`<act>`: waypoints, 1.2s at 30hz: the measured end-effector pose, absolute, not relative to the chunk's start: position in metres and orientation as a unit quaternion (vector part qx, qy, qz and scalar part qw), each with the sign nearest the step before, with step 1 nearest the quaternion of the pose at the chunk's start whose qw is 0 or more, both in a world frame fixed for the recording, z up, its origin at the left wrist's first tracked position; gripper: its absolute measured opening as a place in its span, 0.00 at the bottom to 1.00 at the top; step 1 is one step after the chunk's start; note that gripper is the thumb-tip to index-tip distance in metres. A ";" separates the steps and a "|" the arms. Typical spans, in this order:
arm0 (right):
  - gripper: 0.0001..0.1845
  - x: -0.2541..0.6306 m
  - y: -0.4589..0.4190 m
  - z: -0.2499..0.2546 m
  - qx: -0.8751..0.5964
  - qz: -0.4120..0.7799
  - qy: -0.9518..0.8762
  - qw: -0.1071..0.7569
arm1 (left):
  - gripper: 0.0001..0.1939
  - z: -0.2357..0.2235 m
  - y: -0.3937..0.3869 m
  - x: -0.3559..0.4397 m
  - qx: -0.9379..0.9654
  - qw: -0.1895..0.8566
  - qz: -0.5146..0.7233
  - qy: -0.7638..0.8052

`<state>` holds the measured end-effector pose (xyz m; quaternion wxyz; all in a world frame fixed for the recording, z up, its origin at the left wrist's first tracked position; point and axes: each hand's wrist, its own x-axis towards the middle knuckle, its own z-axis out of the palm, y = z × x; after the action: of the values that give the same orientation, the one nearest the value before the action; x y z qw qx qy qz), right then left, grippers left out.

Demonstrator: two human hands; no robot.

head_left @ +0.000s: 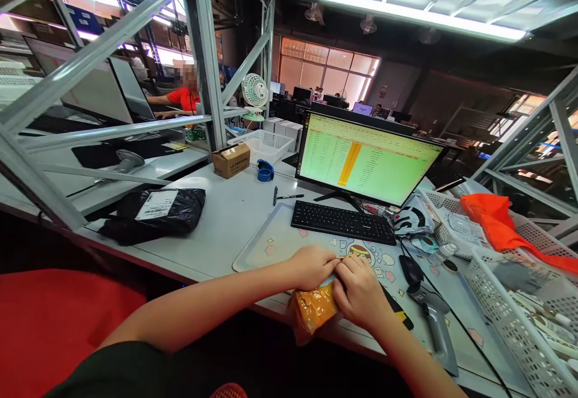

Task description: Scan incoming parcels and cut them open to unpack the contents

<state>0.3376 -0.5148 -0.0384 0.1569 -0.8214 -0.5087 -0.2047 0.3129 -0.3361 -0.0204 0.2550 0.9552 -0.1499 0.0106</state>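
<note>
A small parcel (315, 309) wrapped in shiny orange-yellow tape or plastic is held at the desk's front edge, its near end sticking out past the edge. My left hand (313, 267) is closed on its upper far side. Against it, my right hand (361, 291) is closed on the parcel's right side, with the thumb along the wrapping. The fingertips of both hands meet at the top, and what they pinch there is hidden. Under my right forearm lies a dark flat object with a yellow mark (401, 314), partly covered.
A black keyboard (343, 222) and a monitor (368, 157) stand beyond my hands. To the right are a mouse (410, 270), a barcode scanner (436, 326) and white baskets (510, 314). On the left lie a black labelled parcel (180, 214), a cardboard box (231, 161) and a tape roll (265, 171).
</note>
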 end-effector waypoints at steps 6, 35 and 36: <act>0.07 0.342 -0.514 -0.037 -0.835 -0.161 -0.505 0.144 | 0.19 -0.024 -0.334 0.315 0.948 0.289 -0.001 -0.135; 0.15 0.339 -0.523 -0.050 -0.743 -0.344 -0.548 0.172 | 0.26 -0.025 -0.338 0.309 0.947 0.305 0.015 -0.100; 0.16 0.341 -0.522 -0.049 -0.740 -0.343 -0.552 0.173 | 0.26 -0.025 -0.337 0.309 0.946 0.309 0.015 -0.096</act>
<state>0.3408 -0.5215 -0.0486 0.1735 -0.7398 -0.5521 -0.3432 0.3087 -0.3369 -0.0252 0.3093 0.9460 -0.0957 0.0149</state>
